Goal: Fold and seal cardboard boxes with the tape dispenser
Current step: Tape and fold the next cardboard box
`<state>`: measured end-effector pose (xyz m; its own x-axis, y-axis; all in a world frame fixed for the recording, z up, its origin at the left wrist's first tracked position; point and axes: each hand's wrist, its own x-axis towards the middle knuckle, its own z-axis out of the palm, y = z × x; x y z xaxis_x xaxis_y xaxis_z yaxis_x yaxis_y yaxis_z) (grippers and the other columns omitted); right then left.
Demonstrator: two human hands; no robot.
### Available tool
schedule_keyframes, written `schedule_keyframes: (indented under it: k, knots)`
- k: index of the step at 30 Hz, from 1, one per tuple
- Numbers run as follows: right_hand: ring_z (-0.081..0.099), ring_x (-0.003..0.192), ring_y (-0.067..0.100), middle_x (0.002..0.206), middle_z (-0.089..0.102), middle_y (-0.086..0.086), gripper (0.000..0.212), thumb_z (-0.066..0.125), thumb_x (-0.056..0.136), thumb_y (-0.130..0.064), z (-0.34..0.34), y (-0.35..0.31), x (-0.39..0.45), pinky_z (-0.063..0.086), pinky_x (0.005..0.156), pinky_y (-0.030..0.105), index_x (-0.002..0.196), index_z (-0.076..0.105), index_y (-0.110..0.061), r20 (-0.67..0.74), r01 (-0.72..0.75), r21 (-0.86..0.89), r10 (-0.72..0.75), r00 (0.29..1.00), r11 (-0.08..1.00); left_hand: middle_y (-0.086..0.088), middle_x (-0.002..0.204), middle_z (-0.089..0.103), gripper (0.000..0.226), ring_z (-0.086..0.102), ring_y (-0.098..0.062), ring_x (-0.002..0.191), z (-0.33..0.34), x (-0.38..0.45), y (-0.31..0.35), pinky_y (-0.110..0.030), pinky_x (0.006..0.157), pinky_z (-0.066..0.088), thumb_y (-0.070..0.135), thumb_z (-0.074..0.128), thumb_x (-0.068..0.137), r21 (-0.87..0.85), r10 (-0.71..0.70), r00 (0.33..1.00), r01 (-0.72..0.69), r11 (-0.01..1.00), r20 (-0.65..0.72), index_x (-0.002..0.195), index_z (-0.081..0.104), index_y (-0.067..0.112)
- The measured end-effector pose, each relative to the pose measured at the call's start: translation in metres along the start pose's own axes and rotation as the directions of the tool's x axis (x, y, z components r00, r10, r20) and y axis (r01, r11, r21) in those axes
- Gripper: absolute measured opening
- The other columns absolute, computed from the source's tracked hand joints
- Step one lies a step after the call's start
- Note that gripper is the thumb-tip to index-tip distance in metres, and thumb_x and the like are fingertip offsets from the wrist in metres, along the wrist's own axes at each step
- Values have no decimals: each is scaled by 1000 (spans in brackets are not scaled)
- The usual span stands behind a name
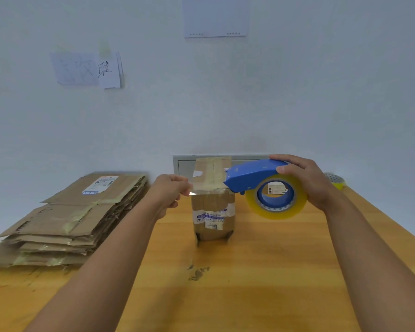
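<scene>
One box (213, 212) upright mid-table, far flap raised, top unsealed. Left hand (170, 192) pinches tape end (203, 189) at box's left edge. Right hand (306, 180) grips dispenser (265, 185) just right of box. Flat stack (72, 219) at left, apparently unfolded.

handwritten character 眭 on wall paper (109, 71), box labels unreadable

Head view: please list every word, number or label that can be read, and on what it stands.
"畦", handwritten: paper note on the wall.
Faint handwriting: sheet beside it, unreadable.
Printed labels: standing cardboard box, blurred.
Shipping label: flattened box stack, too small.
Tape roll core: unreadable.
</scene>
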<state>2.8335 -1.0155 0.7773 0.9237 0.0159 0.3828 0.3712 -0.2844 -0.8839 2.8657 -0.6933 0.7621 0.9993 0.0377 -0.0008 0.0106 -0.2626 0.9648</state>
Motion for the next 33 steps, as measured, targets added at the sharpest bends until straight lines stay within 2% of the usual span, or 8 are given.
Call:
schedule_keyframes:
  k: [10, 13, 15, 18, 20, 24, 30, 33]
  knots:
    - [68, 94, 9, 111, 69, -12, 35, 63, 82, -34, 2, 13, -9, 54, 74, 22, 116, 71, -32, -2, -34, 8, 34, 999, 999, -8, 94, 62, 34, 49, -17, 77, 3, -2, -5, -26, 60, 42, 43, 55, 97, 215, -108, 992, 91, 972, 67, 119, 55, 18]
    - [69, 91, 8, 114, 68, -8, 27, 60, 95, -19, 3, 15, -9, 54, 72, 22, 118, 70, -30, -9, -46, 27, 46, 999, 999, 0, 108, 59, 34, 56, -17, 97, 8, -4, -12, -32, 74, 48, 44, 54, 96, 355, 129, 985, -79, 932, -117, 122, 53, 22]
    - [68, 90, 8, 115, 67, -8, 28, 56, 97, -16, 5, 17, -8, 54, 71, 22, 119, 69, -28, -12, -55, 22, 55, 998, 998, 3, 107, 63, 27, 59, -15, 99, 17, -13, -15, -34, 82, 51, 32, 50, 99, 385, 362, 908, -263, 885, -211, 120, 61, 19]
    - [67, 89, 8, 115, 67, -8, 27, 59, 96, -19, 9, 16, -8, 54, 70, 21, 120, 69, -27, -17, -63, 31, 64, 998, 998, 7, 100, 65, 25, 60, -13, 92, 36, -32, -19, -35, 77, 55, 22, 46, 101, 368, 478, 869, -407, 836, -125, 118, 64, 24]
    - [67, 84, 7, 114, 67, -9, 30, 63, 90, -25, 10, 16, -9, 54, 67, 20, 120, 69, -26, -22, -67, 41, 67, 997, 997, 9, 115, 63, 34, 56, -11, 102, 42, -36, -25, -30, 81, 50, 20, 50, 97, 384, 504, 863, -452, 805, -41, 128, 57, 30]
    - [63, 78, 11, 111, 65, -4, 28, 56, 98, -15, 12, 16, -10, 52, 63, 19, 122, 67, -22, -39, -75, 46, 77, 996, 996, 1, 155, 32, 55, 32, -20, 141, 45, -23, -40, -35, 113, 34, 31, 62, 96, 621, 491, 870, -415, 664, 57, 146, 41, 25]
    - [63, 84, 12, 109, 65, -4, 28, 62, 95, -22, 21, 15, -10, 50, 68, 22, 123, 67, -24, -30, -82, 41, 83, 996, 996, -10, 126, 58, 34, 53, -34, 111, 35, 5, -47, -40, 90, 46, 20, 71, 88, 815, 678, 724, -465, 345, 126, 121, 61, 17]
    - [65, 88, 13, 112, 66, -5, 44, 66, 81, -41, 26, 15, -8, 50, 71, 24, 122, 68, -28, -37, -84, 22, 84, 996, 996, -8, 138, 54, 37, 44, -34, 130, 38, 9, -41, -44, 106, 38, 34, 68, 90, 874, 690, 711, -413, 254, 136, 121, 59, 18]
